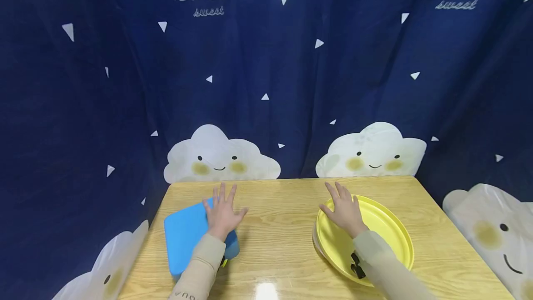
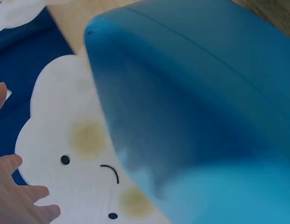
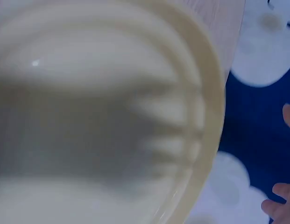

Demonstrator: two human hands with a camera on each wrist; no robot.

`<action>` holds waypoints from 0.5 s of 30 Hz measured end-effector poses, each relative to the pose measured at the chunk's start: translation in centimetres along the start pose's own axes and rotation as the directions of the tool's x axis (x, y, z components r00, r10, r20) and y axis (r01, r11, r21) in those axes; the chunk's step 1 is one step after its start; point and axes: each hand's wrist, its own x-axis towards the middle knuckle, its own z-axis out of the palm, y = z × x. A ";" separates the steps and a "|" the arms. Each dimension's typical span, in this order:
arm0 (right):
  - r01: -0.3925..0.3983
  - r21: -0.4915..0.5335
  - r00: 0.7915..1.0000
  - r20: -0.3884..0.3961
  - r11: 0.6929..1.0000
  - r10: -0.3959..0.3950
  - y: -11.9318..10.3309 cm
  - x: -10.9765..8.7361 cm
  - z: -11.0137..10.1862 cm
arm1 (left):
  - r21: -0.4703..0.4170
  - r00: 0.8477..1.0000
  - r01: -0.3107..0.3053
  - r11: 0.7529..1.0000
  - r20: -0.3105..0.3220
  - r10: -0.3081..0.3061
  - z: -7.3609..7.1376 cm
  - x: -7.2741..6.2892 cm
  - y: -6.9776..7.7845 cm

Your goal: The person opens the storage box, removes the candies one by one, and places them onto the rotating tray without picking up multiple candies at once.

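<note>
My left hand (image 1: 222, 217) hovers over the right part of a blue box-like object (image 1: 185, 228), fingers spread and straight. The object has rounded corners and a smooth top; its blue surface (image 2: 196, 56) fills much of the left wrist view. Over a round yellow tray with a raised rim (image 1: 393, 240), my right hand (image 1: 345, 212) also spreads its fingers and holds nothing. A hand-shaped shadow falls on the tray (image 3: 211, 93) in the right wrist view. Part of the tray is hidden behind my right forearm.
Both objects stand on a light wooden table (image 1: 276, 226), one at the left and one at the right. A pale rim (image 1: 317, 240) shows beneath the tray's left edge. A dark blue curtain (image 1: 250, 59) with smiling clouds hangs behind and beside the table.
</note>
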 end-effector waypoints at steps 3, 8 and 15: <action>0.086 0.079 0.993 -0.085 0.993 -0.079 -1.6 0.2 0.8 | -0.068 0.999 0.031 0.997 -0.033 -0.033 -0.9 -0.8 -0.4; 0.181 0.213 0.974 -0.171 0.960 -0.146 -4.8 0.2 2.2 | -0.193 0.990 0.114 0.974 -0.058 -0.128 -2.4 -2.8 -1.3; 0.132 0.421 0.990 -0.108 0.898 -0.095 -10.0 -0.2 4.5 | -0.296 0.958 0.208 0.932 -0.131 -0.256 -4.0 -6.4 -3.6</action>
